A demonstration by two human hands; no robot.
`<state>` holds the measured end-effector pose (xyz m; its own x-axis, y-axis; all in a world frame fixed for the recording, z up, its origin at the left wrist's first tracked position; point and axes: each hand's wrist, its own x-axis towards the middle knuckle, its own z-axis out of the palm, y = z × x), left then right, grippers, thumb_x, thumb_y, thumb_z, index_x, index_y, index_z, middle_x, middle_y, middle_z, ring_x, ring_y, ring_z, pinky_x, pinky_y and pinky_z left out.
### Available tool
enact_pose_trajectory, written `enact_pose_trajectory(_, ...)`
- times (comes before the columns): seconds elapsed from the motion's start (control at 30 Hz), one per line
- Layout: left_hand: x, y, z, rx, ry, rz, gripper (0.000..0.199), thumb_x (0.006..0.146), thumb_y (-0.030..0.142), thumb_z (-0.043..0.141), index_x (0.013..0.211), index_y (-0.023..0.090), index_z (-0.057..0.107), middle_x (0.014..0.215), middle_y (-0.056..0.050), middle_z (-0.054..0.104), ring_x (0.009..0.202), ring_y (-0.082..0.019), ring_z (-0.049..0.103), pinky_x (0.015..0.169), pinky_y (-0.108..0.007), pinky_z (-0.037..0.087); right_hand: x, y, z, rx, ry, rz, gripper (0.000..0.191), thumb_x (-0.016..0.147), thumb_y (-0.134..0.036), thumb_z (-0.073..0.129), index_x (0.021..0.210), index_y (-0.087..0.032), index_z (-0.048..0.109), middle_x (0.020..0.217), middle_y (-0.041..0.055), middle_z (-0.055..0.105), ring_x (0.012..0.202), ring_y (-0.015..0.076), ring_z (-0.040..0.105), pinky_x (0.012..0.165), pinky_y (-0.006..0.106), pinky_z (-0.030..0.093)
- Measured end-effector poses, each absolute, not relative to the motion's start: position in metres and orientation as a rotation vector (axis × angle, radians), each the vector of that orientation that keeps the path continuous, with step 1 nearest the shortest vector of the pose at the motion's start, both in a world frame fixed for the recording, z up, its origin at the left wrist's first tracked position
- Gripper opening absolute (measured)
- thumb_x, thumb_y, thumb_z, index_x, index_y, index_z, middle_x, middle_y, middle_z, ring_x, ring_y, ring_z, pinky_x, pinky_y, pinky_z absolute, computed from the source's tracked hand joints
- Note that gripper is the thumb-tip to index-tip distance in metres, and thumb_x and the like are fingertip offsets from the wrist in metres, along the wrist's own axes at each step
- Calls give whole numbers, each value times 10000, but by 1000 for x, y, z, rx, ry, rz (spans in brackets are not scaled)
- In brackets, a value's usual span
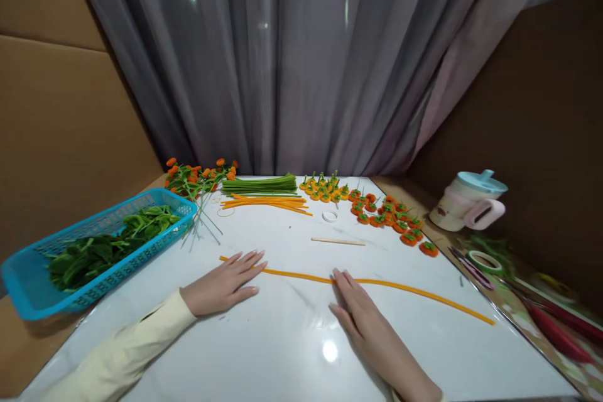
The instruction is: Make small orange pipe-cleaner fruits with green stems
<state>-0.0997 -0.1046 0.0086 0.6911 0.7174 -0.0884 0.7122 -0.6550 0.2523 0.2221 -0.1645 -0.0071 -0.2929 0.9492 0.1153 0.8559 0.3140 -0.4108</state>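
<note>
A long yellow-orange fuzzy stem (400, 286) lies across the white table, curving down toward the right. My left hand (226, 284) lies flat over the stem near its left end, fingers spread and pointing right. Over the middle of the stem rests my right hand (355, 308), its fingers straight and close together, the thumb apart. Neither hand is wrapped round anything. Beyond the hands are a thin wooden stick (338, 241), a white ring (330, 217), several orange stems (264, 202) and a bundle of green stems (259, 186).
A blue basket (19, 289) of green leaves stands at the left. Orange flowers (188, 176) and yellow flower pieces (325, 188) lie at the back, orange-red ones (377, 220) at the right. A lidded cup (455, 204), green tape (484, 262) and scissors (473, 270) are at the far right.
</note>
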Motion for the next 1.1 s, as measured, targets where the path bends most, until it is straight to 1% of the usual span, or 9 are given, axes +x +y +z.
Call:
enact_pose_trajectory(0.17,-121,-99,5,2627,1269,13,538,934,472,279,1419,258,191,1489,-55,130,1363,-244,164,1098,-443,178,211,-169,-5,-1588,-2201,445,525,943,-355,320,1428,-186,210,1454,60,279,1353,222,196,1089,447,278)
enact_pose_trajectory(0.23,-123,-97,2,2634,1295,16,538,932,476,281,1417,256,200,1488,-51,136,1363,-243,167,1099,-438,180,212,-169,-9,-1559,-2177,453,521,945,-332,318,1428,-173,203,1452,70,286,1347,210,226,1095,431,276)
enact_pose_trajectory(0.33,-124,-95,-3,2651,1318,31,543,930,482,287,1418,262,196,1488,-40,137,1362,-238,173,1102,-434,183,215,-170,-16,-1513,-2138,446,512,941,-309,331,1420,-167,219,1431,87,330,1320,203,298,1077,413,321)
enact_pose_trajectory(0.53,-123,-92,-8,2661,1353,69,543,928,483,296,1420,295,165,1484,-10,154,1356,-218,201,1105,-419,198,215,-167,-24,-1466,-2173,284,475,925,-294,379,1380,-174,321,1374,104,421,1281,243,367,1023,447,395)
enact_pose_trajectory(0.67,-123,-92,-7,2666,1336,43,539,937,470,280,1425,300,126,1486,-4,143,1363,-203,178,1110,-425,178,212,-165,-24,-1484,-2198,201,451,931,-268,363,1365,-148,346,1343,124,455,1236,250,434,988,443,439)
enact_pose_trajectory(0.77,-124,-91,-7,2665,1338,45,539,938,465,281,1426,296,125,1486,-3,148,1363,-200,177,1110,-423,179,213,-164,-24,-1484,-2222,171,449,929,-241,361,1368,-150,341,1341,120,459,1236,252,433,985,451,441)
enact_pose_trajectory(0.9,-124,-91,-9,2669,1346,65,535,937,461,295,1423,302,139,1484,-7,162,1355,-211,207,1102,-422,201,215,-164,-24,-1438,-2203,213,458,920,-213,371,1376,-200,328,1338,85,470,1255,242,409,1000,453,424)
enact_pose_trajectory(1.0,-125,-90,-9,2673,1341,55,539,937,460,295,1425,302,127,1486,-10,154,1356,-213,205,1101,-428,202,216,-165,-23,-1436,-2134,307,447,918,-228,375,1363,-204,339,1342,89,466,1238,231,433,1004,437,423)
enact_pose_trajectory(1.1,-125,-90,-9,2682,1334,58,540,937,460,298,1425,301,127,1484,-11,163,1356,-211,207,1100,-425,207,216,-166,-21,-1465,-2060,411,464,924,-259,367,1378,-199,293,1358,99,445,1231,217,444,1009,422,421)
